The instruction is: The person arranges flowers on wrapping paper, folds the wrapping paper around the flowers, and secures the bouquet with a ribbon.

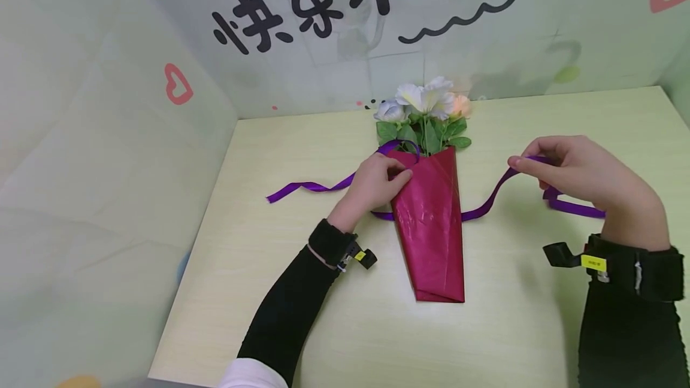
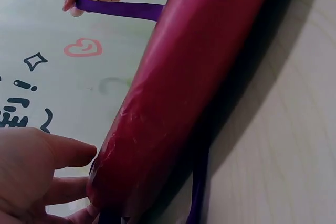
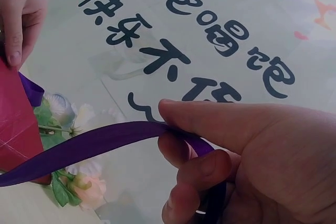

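Observation:
A bouquet of white, pale violet and peach flowers [image 1: 426, 100] with green leaves lies wrapped in shiny dark red paper [image 1: 433, 226]. At the upper left edge of the wrapping, my left hand [image 1: 374, 181] pinches the paper between thumb and fingers. A purple ribbon [image 1: 480, 211] runs under the bouquet and comes out on both sides. Its left part curls over the paper's top edge near my left fingers, and the tail lies on the table. Off to the right, my right hand [image 1: 582, 169] pinches the ribbon between thumb and forefinger, with the loose end hanging below the palm.
The pale wooden table [image 1: 334, 328] carries the bouquet. Behind it stands a light printed wall panel [image 1: 323, 70] with black lettering, and another panel [image 1: 108, 184] rises on the left. Black bands with small cameras sit on both wrists.

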A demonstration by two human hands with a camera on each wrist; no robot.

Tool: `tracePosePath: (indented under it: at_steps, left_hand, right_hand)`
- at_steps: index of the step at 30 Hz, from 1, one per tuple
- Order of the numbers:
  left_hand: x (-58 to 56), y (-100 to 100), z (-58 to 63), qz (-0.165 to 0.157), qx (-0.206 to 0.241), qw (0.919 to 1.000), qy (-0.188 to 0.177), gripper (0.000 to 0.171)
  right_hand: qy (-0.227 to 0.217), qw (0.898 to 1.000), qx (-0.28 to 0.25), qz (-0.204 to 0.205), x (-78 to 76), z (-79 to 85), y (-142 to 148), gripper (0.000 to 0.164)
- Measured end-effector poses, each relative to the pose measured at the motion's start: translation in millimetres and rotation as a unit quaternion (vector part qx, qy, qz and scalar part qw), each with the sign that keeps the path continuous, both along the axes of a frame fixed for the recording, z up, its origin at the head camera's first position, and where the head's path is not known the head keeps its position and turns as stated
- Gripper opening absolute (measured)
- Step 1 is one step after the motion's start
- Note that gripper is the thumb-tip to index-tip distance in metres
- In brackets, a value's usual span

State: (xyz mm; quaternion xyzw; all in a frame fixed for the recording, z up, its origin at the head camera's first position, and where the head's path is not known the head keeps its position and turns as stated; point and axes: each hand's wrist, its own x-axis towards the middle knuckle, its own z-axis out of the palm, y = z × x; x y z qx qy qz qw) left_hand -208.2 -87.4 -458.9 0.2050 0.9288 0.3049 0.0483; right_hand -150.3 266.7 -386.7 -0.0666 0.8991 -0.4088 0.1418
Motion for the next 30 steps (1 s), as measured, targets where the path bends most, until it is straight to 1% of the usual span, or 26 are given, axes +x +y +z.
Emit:
tracePosePath:
  at_steps: [2, 4, 6, 7, 9, 11, 13, 15, 16, 17, 18, 19, 20, 21, 22, 23, 24, 25, 26, 27, 29, 30]
  left_hand:
    - [0.0, 1, -3.0, 0.011, 0.004, 0.9999, 0.008, 0.027]
    - [-0.1, 3, -5.8, 0.02, 0.011, 0.9994, 0.026, 0.026]
    - [0.0, 5, -8.4, 0.019, 0.019, 0.9985, 0.047, 0.025]
    - [0.0, 6, -9.5, 0.012, 0.02, 0.998, 0.059, 0.025]
    - [0.2, 9, -10.8, -0.011, 0.015, 0.9969, 0.076, 0.028]
    - [1.2, 12, -11.3, -0.032, -0.009, 0.9964, 0.079, 0.036]
    - [2.4, 14, -11.2, -0.038, -0.038, 0.996, 0.072, 0.043]
    - [2.0, 15, -10.9, -0.029, -0.044, 0.9962, 0.07, 0.044]
    - [1.6, 15, -10.1, -0.018, -0.034, 0.997, 0.067, 0.044]
    - [1.3, 13, -8.6, 0.001, -0.012, 0.9981, 0.061, 0.04]
    - [0.6, 12, -6.4, 0.023, 0.02, 0.9983, 0.049, 0.036]
    - [-0.6, 10, -4.0, 0.047, 0.058, 0.9966, 0.036, 0.032]
    - [-2.0, 6, -1.1, 0.071, 0.1, 0.9923, 0.016, 0.029]
    - [-3.1, 3, 2.6, 0.098, 0.143, 0.9848, -0.015, 0.029]
    - [-4.0, -2, 7.1, 0.122, 0.183, 0.9742, -0.049, 0.031]
    - [-4.9, -6, 11.4, 0.146, 0.218, 0.9614, -0.084, 0.034]
    - [-6.3, -11, 15.3, 0.164, 0.242, 0.949, -0.118, 0.038]
    - [-7.6, -17, 18.8, 0.177, 0.258, 0.9386, -0.146, 0.041]
    - [-8.4, -22, 22.6, 0.184, 0.265, 0.9307, -0.173, 0.041]
    - [-9.1, -27, 26.0, 0.184, 0.265, 0.9265, -0.195, 0.04]
    - [-9.6, -37, 32.2, 0.173, 0.248, 0.9262, -0.225, 0.033]
    - [-9.7, -41, 34.9, 0.162, 0.238, 0.928, -0.237, 0.028]
  right_hand:
    - [-0.001, 1.0, 0.001, -0.001, 0.0, 0.4, 0, 0.037]
    - [0.0, 1.0, 0.0, 0.0, -0.2, 0.1, -1, 0.037]
    - [0.0, 1.0, -0.002, 0.0, -0.2, -0.1, -1, 0.036]
    - [0.0, 1.0, -0.002, -0.002, -0.1, 0.1, -2, 0.035]
    - [0.003, 1.0, -0.004, 0.001, -0.3, -0.3, -2, 0.033]
    - [0.005, 1.0, -0.003, 0.001, -0.3, 0.0, -3, 0.031]
    - [0.006, 1.0, -0.002, 0.003, -0.6, 0.1, -4, 0.029]
    - [0.004, 1.0, -0.001, 0.003, -0.6, 0.8, -5, 0.028]
    - [0.004, 1.0, 0.0, 0.003, -0.6, 1.2, -5, 0.027]
    - [0.003, 1.0, 0.0, 0.002, -0.5, 1.5, -5, 0.027]
    - [0.002, 1.0, 0.0, 0.002, -0.6, 1.8, -5, 0.028]
    - [0.002, 1.0, 0.001, 0.002, -0.5, 2.1, -6, 0.028]
    - [0.001, 1.0, 0.001, 0.003, -0.4, 2.2, -6, 0.028]
    - [0.001, 1.0, 0.0, 0.003, -0.5, 2.0, -5, 0.029]
    - [0.001, 1.0, 0.001, 0.002, -0.4, 2.2, -6, 0.029]
    - [0.0, 1.0, 0.001, 0.002, -0.5, 2.2, -6, 0.03]
    - [-0.001, 1.0, 0.0, 0.003, -0.5, 2.1, -5, 0.03]
    - [-0.002, 1.0, 0.0, 0.004, -0.4, 2.0, -5, 0.03]
    - [-0.002, 1.0, 0.001, 0.003, -0.3, 2.1, -5, 0.03]
    - [-0.002, 1.0, 0.001, 0.004, -0.2, 2.2, -5, 0.031]
    - [-0.002, 1.0, 0.003, 0.006, 0.4, 2.5, -4, 0.033]
    - [-0.002, 1.0, 0.005, 0.006, 0.9, 3.0, -4, 0.034]
